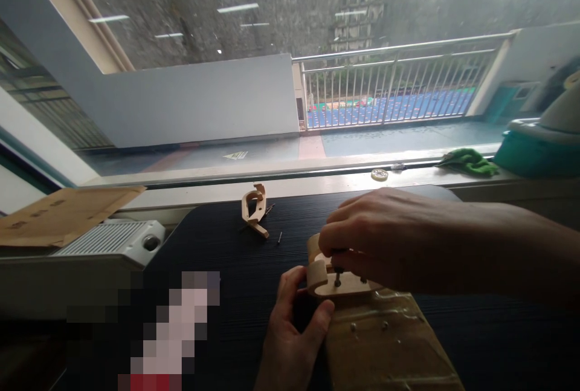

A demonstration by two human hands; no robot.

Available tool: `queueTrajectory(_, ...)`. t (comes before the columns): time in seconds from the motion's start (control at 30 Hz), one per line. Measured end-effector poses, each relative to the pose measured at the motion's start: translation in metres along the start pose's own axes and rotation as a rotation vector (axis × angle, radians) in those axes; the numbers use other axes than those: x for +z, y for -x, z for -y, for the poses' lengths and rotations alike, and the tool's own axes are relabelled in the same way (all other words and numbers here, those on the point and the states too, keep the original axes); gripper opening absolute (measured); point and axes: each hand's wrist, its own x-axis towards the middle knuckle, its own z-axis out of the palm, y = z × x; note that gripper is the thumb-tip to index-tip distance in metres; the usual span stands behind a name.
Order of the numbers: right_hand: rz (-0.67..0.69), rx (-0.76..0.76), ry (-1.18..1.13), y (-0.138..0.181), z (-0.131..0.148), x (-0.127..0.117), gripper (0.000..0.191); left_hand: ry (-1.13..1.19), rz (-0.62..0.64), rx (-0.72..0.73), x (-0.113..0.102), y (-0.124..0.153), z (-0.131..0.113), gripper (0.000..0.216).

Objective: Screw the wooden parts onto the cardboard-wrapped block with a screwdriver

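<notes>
A light wooden piece with rounded ends point(356, 283) lies at the far end of a brown wooden board point(380, 348). My left hand point(292, 327) grips the left side of the wooden piece, its thumb near the board's edge and its fingers curled round. From above, my right hand point(362, 240) closes on a small dark-gripped tool with a short metal shaft point(338, 277), probably a stubby screwdriver. Its shaft points down at the wooden piece, where a dark screw or hole shows beside it. My right fingers partly hide the tool and the piece.
On the black table point(217, 258) lie another wooden assembly point(254, 206) and a loose screw point(280, 238). The windowsill holds a tape roll point(379, 174), a green cloth point(471, 161) and a teal container point(521, 152). A cardboard sheet point(67, 216) lies on a white radiator at left.
</notes>
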Motion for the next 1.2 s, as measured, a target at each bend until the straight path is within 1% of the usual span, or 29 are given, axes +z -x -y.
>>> queueTrajectory(0.13,-0.063,-0.022,0.003,-0.003,-0.006,0.013,0.013,0.010,-0.003,-0.032,0.000,0.000,-0.001,0.042)
queueTrajectory(0.23,-0.127,0.045,0.043,-0.008,-0.005,0.023,0.020,0.010,0.002,-0.047,0.001,0.001,-0.001,0.041)
queueTrajectory(0.33,-0.163,0.108,0.113,-0.012,-0.002,0.025,0.024,0.008,0.007,-0.040,0.001,0.000,0.001,0.040)
queueTrajectory(0.47,-0.145,0.120,0.151,-0.010,0.003,0.015,0.025,0.020,0.013,-0.022,0.001,-0.001,0.004,0.039)
queueTrajectory(0.6,-0.061,0.117,0.110,-0.002,0.004,0.003,0.007,0.015,0.019,-0.036,0.000,-0.002,0.001,0.040)
queueTrajectory(0.67,-0.032,0.076,0.067,0.001,0.003,0.002,0.005,-0.007,0.017,-0.049,0.000,-0.001,-0.001,0.041)
queueTrajectory(0.77,-0.061,-0.004,0.026,0.003,-0.001,0.007,0.007,-0.015,0.010,-0.055,0.000,0.000,-0.001,0.042)
queueTrajectory(0.83,-0.107,-0.023,0.026,0.004,-0.004,0.013,0.011,-0.009,0.003,-0.046,0.000,0.000,0.000,0.043)
queueTrajectory(0.97,-0.197,0.036,0.063,0.000,-0.005,0.024,0.020,-0.010,-0.007,-0.027,0.000,0.000,0.003,0.040)
queueTrajectory(1.03,-0.214,0.068,0.115,-0.003,-0.003,0.026,0.022,-0.012,-0.001,-0.020,0.000,-0.001,0.003,0.039)
queueTrajectory(1.1,-0.202,0.098,0.162,-0.006,-0.001,0.025,0.024,-0.014,0.005,-0.014,0.000,-0.001,0.004,0.038)
queueTrajectory(1.2,-0.155,0.124,0.147,-0.006,0.003,0.016,0.027,-0.014,-0.001,-0.005,0.000,0.000,0.004,0.039)
